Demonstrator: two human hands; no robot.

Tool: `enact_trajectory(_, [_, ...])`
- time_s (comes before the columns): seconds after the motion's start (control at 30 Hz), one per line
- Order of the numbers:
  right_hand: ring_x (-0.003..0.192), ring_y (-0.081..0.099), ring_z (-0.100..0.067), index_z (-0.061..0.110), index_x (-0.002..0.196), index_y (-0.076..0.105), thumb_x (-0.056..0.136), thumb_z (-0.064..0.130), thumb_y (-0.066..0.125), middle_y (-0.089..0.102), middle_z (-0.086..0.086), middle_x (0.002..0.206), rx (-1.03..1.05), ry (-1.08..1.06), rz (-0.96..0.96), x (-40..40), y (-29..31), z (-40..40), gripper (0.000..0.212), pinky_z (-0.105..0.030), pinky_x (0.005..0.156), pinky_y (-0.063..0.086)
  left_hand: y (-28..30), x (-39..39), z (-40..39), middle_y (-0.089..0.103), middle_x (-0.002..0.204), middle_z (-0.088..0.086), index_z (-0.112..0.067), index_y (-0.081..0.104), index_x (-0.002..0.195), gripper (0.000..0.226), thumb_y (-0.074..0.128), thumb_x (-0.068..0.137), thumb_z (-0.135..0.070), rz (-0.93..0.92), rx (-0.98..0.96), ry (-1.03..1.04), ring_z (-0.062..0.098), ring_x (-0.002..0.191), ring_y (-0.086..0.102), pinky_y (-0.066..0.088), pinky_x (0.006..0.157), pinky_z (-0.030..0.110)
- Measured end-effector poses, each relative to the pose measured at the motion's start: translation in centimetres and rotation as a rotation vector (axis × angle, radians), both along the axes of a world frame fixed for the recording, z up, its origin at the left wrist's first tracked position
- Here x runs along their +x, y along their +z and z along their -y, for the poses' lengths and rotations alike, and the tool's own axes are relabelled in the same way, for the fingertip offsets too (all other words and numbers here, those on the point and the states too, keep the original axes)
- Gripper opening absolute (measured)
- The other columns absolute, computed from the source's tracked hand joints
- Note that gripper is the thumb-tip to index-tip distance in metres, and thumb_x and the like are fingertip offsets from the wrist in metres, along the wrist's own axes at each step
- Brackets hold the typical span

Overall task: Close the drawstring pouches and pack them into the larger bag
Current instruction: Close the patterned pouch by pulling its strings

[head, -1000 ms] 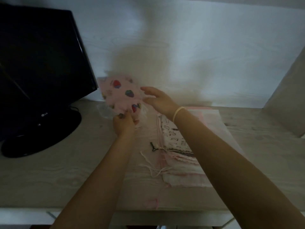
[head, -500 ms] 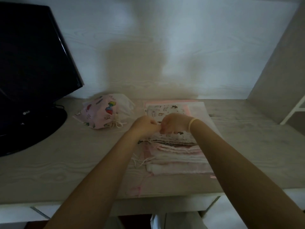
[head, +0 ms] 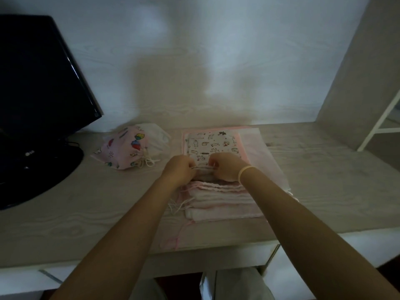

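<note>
On the pale wood-grain desk (head: 324, 180), the left hand (head: 178, 171) and right hand (head: 225, 169) pinch the near hem of a white animal-print cloth pouch (head: 213, 146) topping a stack of pink and white fabric pouches (head: 220, 202), which lies on a large flat pink bag (head: 266, 161). Towards the desk's back edge, left of the stack, sits a closed pink patterned drawstring pouch (head: 123, 151). A black monitor (head: 39, 83) stands at the left end.

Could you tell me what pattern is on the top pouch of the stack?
Small animal figures on white, head view.
</note>
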State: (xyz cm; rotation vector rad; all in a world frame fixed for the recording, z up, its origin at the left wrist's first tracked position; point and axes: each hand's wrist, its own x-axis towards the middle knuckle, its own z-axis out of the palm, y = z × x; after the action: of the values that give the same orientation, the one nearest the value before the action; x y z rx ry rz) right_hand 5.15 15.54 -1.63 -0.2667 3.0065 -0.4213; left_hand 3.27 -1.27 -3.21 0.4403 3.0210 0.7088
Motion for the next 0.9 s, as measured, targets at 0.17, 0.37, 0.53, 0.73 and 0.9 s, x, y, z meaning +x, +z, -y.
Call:
enact_trajectory(0.17, [0.094,0.058,-0.025,0.014,0.109,0.057,0.089,0.007,0.052,0.06,-0.004,0.105,-0.01,-0.196,-0.121,-0.3,0.0,-2.3,0.022,-0.038,0.087,0.053,-0.5,-0.2,0.4,0.051,0.065,0.001,-0.014,0.055,0.064,0.031,0.057,0.094,-0.023,-0.005,0.114,0.031,0.02,0.063,0.05,0.031,0.05,0.024])
enact_trajectory(0.37, [0.073,0.054,-0.025,0.009,0.073,0.052,0.095,0.012,0.044,0.055,-0.006,0.077,0.006,-0.442,-0.169,-0.3,-0.1,-5.4,0.024,-0.031,0.064,0.043,-1.0,-0.2,0.7,0.066,0.092,0.003,-0.015,0.069,0.097,0.023,0.052,0.098,-0.03,0.011,0.212,0.077,0.023,0.083,0.06,0.047,0.069,0.03])
enact_trajectory(0.53, [0.055,0.056,-0.017,0.008,0.079,0.064,0.098,0.025,0.05,0.066,-0.007,0.071,-0.354,-0.389,-0.115,1.2,1.0,-6.7,0.03,-0.025,0.05,0.043,-0.5,0.6,0.9,0.062,0.075,-0.003,-0.018,0.067,0.103,0.015,0.059,0.094,-0.027,0.24,0.708,0.157,0.009,0.058,0.051,0.036,0.05,0.022])
enact_trajectory(0.73, [0.053,0.058,-0.02,0.002,0.098,0.067,0.1,0.011,0.044,0.069,-0.012,0.073,-0.847,-0.379,0.031,2.0,1.0,-6.9,0.024,-0.031,0.055,0.052,-1.1,0.4,1.0,0.039,0.047,-0.004,-0.006,0.063,0.11,0.022,0.045,0.098,-0.011,0.427,1.124,0.359,0.01,0.039,0.033,0.027,0.036,0.02])
enact_trajectory(0.9, [0.049,0.052,-0.016,0.001,0.108,0.064,0.095,-0.001,0.043,0.064,-0.01,0.065,-1.391,-0.527,0.048,1.9,-0.2,-6.5,0.025,-0.025,0.047,0.043,-1.9,-0.1,1.0,0.043,0.05,-0.001,-0.008,0.06,0.109,0.018,0.045,0.099,-0.006,0.401,1.27,0.464,0.012,0.044,0.042,0.038,0.043,0.024])
